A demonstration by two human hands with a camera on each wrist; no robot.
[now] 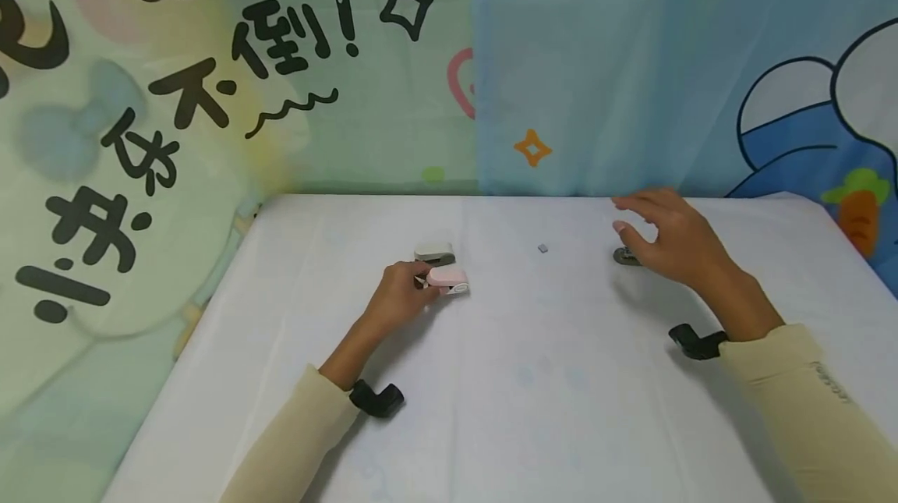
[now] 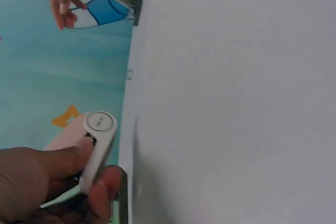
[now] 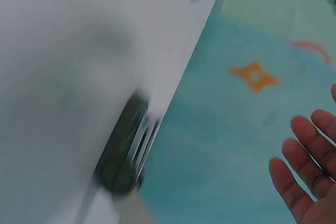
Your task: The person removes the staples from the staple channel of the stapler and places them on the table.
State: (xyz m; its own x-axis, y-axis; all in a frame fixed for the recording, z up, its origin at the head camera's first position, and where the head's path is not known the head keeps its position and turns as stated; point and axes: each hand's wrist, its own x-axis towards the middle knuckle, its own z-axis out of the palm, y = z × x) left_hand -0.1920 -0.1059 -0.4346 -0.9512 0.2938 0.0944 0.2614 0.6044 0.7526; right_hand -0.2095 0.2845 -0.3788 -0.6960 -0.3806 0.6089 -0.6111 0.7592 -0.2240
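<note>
My left hand (image 1: 400,294) pinches a pink-and-white stapler (image 1: 449,277) between thumb and fingers; in the left wrist view the thumb lies along the side of its white arm. Just behind it on the table stands a pale grey stapler (image 1: 436,251) with a dark base. Raised at the right, my right hand (image 1: 669,234) has its fingers spread and holds nothing. Below it is a dark grey stapler (image 3: 123,145), partly hidden by the hand in the head view. That one is swung open, its metal rails showing in the blurred right wrist view.
A small grey block (image 1: 542,249), like a short strip of staples, lies on the white-covered table (image 1: 547,409) between the hands. Behind the table's far edge hangs a printed cloth backdrop (image 1: 596,58), which continues down the left side.
</note>
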